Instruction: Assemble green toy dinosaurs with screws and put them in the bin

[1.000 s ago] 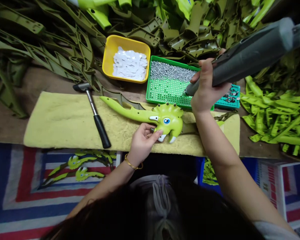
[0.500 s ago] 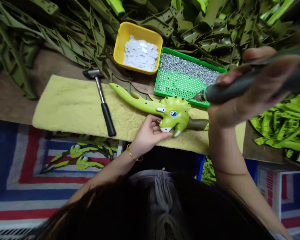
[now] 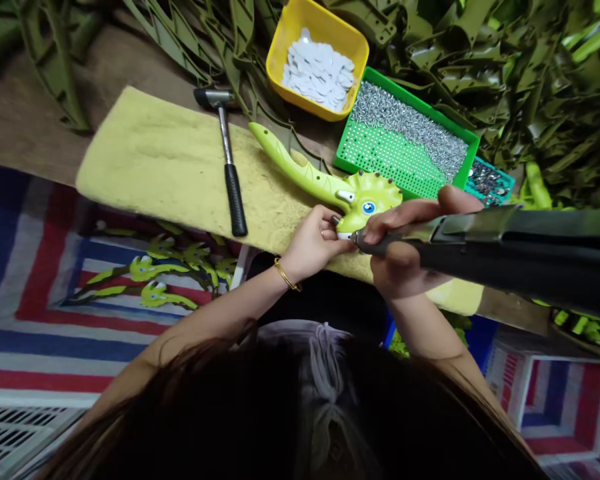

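Observation:
My left hand [image 3: 313,239] grips the lower edge of a lime-green plastic triceratops-shaped piece [image 3: 373,199], which has a blue eye and a long tapering tail, and lies on a yellow felt pad [image 3: 150,153]. My right hand [image 3: 405,243] is shut around a dark grey electric screwdriver [image 3: 510,257]. Its metal tip touches or nearly touches the piece's jaw, just beside my left fingers. The hand and tool hide the lower right of the head.
A steel claw-less hammer [image 3: 229,160] lies on the pad. Behind it are a yellow tray [image 3: 300,33] of white pieces, a green pegboard tray [image 3: 385,150] with screws, and a teal tray [image 3: 490,183]. Olive plastic parts [image 3: 455,87] heap behind. Striped woven cloth [image 3: 40,320] lies below.
My right hand has brought the screwdriver down from the upper right to the piece's jaw. My left hand has shifted along the jaw, and the view has tilted and moved.

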`<state>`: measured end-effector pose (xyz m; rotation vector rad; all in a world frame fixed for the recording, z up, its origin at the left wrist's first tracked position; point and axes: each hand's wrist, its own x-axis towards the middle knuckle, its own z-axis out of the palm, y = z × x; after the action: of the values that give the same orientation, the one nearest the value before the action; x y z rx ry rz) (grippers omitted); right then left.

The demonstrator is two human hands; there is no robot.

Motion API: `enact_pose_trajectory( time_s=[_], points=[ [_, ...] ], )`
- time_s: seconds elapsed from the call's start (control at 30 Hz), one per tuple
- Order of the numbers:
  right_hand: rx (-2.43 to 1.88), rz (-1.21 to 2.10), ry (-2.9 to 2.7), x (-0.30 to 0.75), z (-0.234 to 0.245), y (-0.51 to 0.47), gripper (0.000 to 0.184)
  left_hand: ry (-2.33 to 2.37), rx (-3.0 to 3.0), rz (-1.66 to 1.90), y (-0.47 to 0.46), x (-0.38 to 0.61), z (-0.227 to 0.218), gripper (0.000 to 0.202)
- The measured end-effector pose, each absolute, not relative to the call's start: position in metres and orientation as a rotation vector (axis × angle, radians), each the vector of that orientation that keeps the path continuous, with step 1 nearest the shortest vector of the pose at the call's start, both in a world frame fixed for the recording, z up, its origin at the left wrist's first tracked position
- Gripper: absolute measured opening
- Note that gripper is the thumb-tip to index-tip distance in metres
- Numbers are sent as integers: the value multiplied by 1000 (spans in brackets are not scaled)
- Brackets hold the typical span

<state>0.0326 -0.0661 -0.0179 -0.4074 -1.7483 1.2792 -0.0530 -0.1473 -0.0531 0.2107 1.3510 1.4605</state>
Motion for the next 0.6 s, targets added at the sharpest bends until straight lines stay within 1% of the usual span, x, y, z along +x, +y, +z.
enact_pose_trajectory(
  time_s=[0.1, 0.17, 0.2, 0.27, 0.33, 0.37, 0.43, 0.5, 0.6],
  points=[
    [-211, 1127, -1665, 26, -12, -71, 50, 1373, 187, 1460, -147, -51, -54, 46],
    [-214, 1171, -1669, 23, -3, -68, 52, 1344, 201, 1457, -149, -51, -54, 46],
    [-228, 1179, -1645, 21, 2, -62, 50, 1325, 221, 1451, -150, -51, -53, 48],
    [-228, 1110, -1535, 13, 11, -41, 41, 1323, 306, 1417, -154, -54, -52, 53],
    [-218, 941, -1371, 1, 13, -9, 31, 1412, 468, 1343, -158, -58, -51, 60],
    [-247, 871, -1328, -6, 9, 9, 31, 1485, 569, 1294, -159, -60, -51, 62],
    [-435, 797, -1364, -17, -7, 42, 37, 1632, 769, 1200, -160, -63, -50, 58],
    [-600, 761, -1419, -23, -29, 66, 46, 1721, 907, 1143, -159, -65, -50, 49],
    [-691, 727, -1475, -22, -56, 80, 56, 1761, 1011, 1127, -156, -65, -53, 40]
  ],
)
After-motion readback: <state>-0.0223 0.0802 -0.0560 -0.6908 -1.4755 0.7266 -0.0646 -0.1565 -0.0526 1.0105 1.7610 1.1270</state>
